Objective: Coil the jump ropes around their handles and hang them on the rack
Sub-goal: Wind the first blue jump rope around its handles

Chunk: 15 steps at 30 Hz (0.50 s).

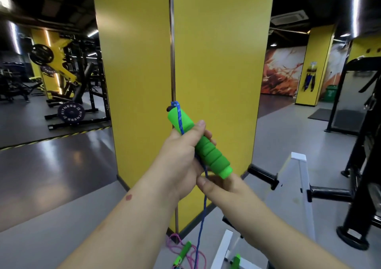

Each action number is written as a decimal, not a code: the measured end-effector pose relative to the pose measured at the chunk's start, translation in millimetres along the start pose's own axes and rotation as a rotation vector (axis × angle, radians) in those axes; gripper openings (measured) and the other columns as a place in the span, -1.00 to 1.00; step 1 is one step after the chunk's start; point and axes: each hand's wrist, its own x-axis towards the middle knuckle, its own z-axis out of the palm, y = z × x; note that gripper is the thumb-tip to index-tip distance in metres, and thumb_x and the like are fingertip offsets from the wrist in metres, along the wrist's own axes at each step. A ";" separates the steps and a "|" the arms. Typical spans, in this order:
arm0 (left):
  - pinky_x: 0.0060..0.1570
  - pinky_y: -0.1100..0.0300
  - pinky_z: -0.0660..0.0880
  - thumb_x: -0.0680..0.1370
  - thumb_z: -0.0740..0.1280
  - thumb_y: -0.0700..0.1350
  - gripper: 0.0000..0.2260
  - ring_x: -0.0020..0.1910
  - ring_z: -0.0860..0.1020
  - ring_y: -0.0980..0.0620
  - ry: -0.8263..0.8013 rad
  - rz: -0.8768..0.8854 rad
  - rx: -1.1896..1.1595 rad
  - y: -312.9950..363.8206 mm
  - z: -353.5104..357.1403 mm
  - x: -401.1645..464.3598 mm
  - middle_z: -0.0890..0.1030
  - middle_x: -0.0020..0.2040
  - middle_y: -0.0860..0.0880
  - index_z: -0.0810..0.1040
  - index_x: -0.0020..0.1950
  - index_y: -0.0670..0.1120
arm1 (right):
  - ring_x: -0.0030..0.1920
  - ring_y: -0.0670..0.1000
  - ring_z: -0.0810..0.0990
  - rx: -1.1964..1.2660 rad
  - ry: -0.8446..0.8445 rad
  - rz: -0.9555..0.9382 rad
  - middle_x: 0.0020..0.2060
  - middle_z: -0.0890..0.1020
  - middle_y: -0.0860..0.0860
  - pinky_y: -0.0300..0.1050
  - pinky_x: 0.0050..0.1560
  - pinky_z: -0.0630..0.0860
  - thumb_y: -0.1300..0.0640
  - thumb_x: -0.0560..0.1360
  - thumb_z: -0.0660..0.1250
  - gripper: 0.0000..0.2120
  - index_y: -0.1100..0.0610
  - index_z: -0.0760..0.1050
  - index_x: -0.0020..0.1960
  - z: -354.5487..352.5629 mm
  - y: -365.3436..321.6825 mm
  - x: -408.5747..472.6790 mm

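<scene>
My left hand (181, 161) covers the middle of the green handle (198, 143), and most of my fingers are hidden behind it. My right hand (222, 186) sits under the handle's lower end, so its fingers are mostly out of sight. The blue rope (201, 225) runs off the bottom edge, as do the pink rope (181, 248) and the other green handles (184, 250) on the floor (how many, I can't tell). The white rack (303, 188) is cut off too.

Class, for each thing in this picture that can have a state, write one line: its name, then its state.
Green foam handle: gripped, tilted.
Blue rope: hangs down, uncoiled.
Left hand: grips the handle.
Right hand: pinches the blue rope.
Pink rope: loose on the floor.
White rack: its black pegs in view bare.
</scene>
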 end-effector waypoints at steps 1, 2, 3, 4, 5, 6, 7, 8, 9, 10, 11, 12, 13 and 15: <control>-0.03 -0.04 0.46 0.64 0.36 -0.11 -0.89 -0.22 0.58 -0.03 -0.001 0.014 -0.006 6.6 4.4 -0.7 0.58 -0.20 -0.04 0.44 0.04 -0.07 | 0.09 -0.01 0.65 -0.028 -0.089 0.068 0.01 0.71 -0.04 -0.05 0.24 0.53 -0.04 0.57 0.38 -0.78 -0.08 0.56 0.20 1.3 1.1 -0.5; -0.04 -0.02 0.47 0.65 0.36 -0.10 -0.89 -0.23 0.59 -0.02 0.001 0.039 -0.005 13.8 7.7 -1.4 0.58 -0.19 -0.03 0.44 0.05 -0.07 | 0.06 -0.02 0.66 -0.105 -0.145 0.132 -0.06 0.73 -0.03 -0.04 0.26 0.51 -0.05 0.61 0.31 -0.82 -0.04 0.60 0.14 1.5 3.5 0.0; -0.04 -0.01 0.49 0.65 0.35 -0.10 -0.89 -0.22 0.60 -0.02 0.009 0.074 0.010 20.7 8.7 -1.1 0.59 -0.18 -0.03 0.44 0.06 -0.06 | -0.03 -0.02 0.67 -0.195 -0.173 0.180 -0.16 0.72 -0.03 0.00 0.26 0.51 -0.08 0.63 0.25 -0.78 -0.02 0.63 0.04 0.5 9.0 0.1; -0.06 0.00 0.50 0.66 0.35 -0.10 -0.90 -0.20 0.61 -0.02 0.027 0.126 0.033 26.2 7.0 0.7 0.59 -0.17 -0.02 0.44 0.08 -0.04 | -0.14 -0.01 0.65 -0.247 -0.171 0.215 -0.27 0.68 -0.04 0.06 0.22 0.52 -0.10 0.63 0.22 -0.73 -0.01 0.63 -0.06 -1.0 15.9 1.1; -0.08 0.01 0.53 0.66 0.35 -0.11 -0.90 -0.19 0.62 -0.02 0.057 0.198 0.084 29.9 2.4 3.0 0.59 -0.17 0.00 0.43 0.09 -0.03 | -0.26 -0.01 0.59 -0.243 -0.134 0.247 -0.37 0.59 -0.04 0.11 0.13 0.56 -0.09 0.63 0.20 -0.70 0.02 0.60 -0.14 -3.5 19.7 3.5; -0.07 -0.01 0.56 0.66 0.36 -0.12 -0.89 -0.16 0.63 -0.03 0.097 0.278 0.175 31.0 -5.0 5.9 0.61 -0.18 0.02 0.43 0.09 -0.01 | -0.36 0.00 0.48 -0.151 -0.068 0.277 -0.43 0.47 -0.03 0.10 -0.05 0.58 -0.04 0.63 0.19 -0.71 0.07 0.54 -0.16 -5.7 17.7 7.1; -0.02 -0.05 0.58 0.65 0.37 -0.11 -0.87 -0.13 0.64 -0.03 0.139 0.347 0.300 28.7 -14.4 9.6 0.63 -0.19 0.05 0.43 0.09 0.03 | -0.42 -0.01 0.36 0.006 0.003 0.276 -0.44 0.36 -0.03 0.02 -0.25 0.50 0.05 0.64 0.15 -0.75 0.11 0.48 -0.14 -9.2 12.3 12.7; 0.06 -0.11 0.59 0.62 0.39 -0.08 -0.85 -0.07 0.66 -0.04 0.171 0.382 0.424 24.6 -22.9 9.7 0.65 -0.17 0.08 0.44 0.09 0.08 | -0.44 -0.02 0.26 0.180 0.065 0.241 -0.44 0.28 -0.02 -0.06 -0.35 0.35 0.14 0.62 0.11 -0.79 0.14 0.45 -0.13 -12.4 1.0 19.5; 0.14 -0.15 0.58 0.57 0.41 -0.03 -0.82 0.00 0.67 -0.05 0.192 0.369 0.512 18.2 -29.4 7.0 0.68 -0.12 0.09 0.46 0.10 0.11 | -0.44 -0.02 0.21 0.316 0.108 0.192 -0.44 0.25 -0.02 -0.11 -0.38 0.24 0.20 0.59 0.07 -0.80 0.15 0.43 -0.12 -15.4 -13.9 28.7; 0.19 -0.17 0.57 0.50 0.42 0.00 -0.78 0.07 0.66 -0.05 0.205 0.328 0.560 10.3 -34.1 3.5 0.69 -0.04 0.07 0.49 0.11 0.12 | -0.45 -0.03 0.19 0.376 0.143 0.136 -0.44 0.25 -0.02 -0.13 -0.39 0.19 0.24 0.57 0.06 -0.80 0.15 0.44 -0.12 -17.0 -31.6 38.3; 0.21 -0.16 0.56 0.43 0.41 -0.01 -0.74 0.11 0.66 -0.06 0.206 0.282 0.591 1.8 -37.5 -0.4 0.70 0.02 0.04 0.54 0.11 0.10 | -0.45 -0.03 0.21 0.371 0.170 0.067 -0.44 0.27 -0.03 -0.14 -0.40 0.19 0.25 0.57 0.06 -0.78 0.14 0.45 -0.12 -16.8 -49.1 47.8; 0.22 -0.15 0.56 0.38 0.39 -0.06 -0.71 0.14 0.66 -0.07 0.183 0.240 0.608 -7.2 -40.1 -4.4 0.71 0.06 0.03 0.58 0.09 0.06 | -0.44 -0.04 0.25 0.326 0.188 -0.001 -0.43 0.31 -0.03 -0.15 -0.41 0.21 0.25 0.60 0.08 -0.77 0.14 0.48 -0.11 -15.4 -65.0 56.8; 0.22 -0.17 0.56 0.33 0.38 -0.11 -0.70 0.15 0.66 -0.07 0.139 0.200 0.613 -16.5 -42.0 -6.7 0.71 0.09 0.03 0.60 0.06 0.04 | -0.43 -0.04 0.30 0.274 0.195 -0.054 -0.41 0.36 -0.02 -0.16 -0.40 0.25 0.23 0.63 0.10 -0.77 0.12 0.51 -0.08 -12.5 -79.0 64.0; 0.25 -0.19 0.55 0.29 0.35 -0.21 -0.71 0.17 0.67 0.01 -0.002 0.106 0.578 -30.8 -40.4 -10.8 0.71 0.15 0.06 0.59 -0.01 0.01 | -0.40 -0.04 0.38 0.226 0.143 -0.097 -0.37 0.44 -0.01 -0.16 -0.36 0.31 0.19 0.67 0.14 -0.80 0.11 0.53 -0.03 -4.1 -101.4 72.0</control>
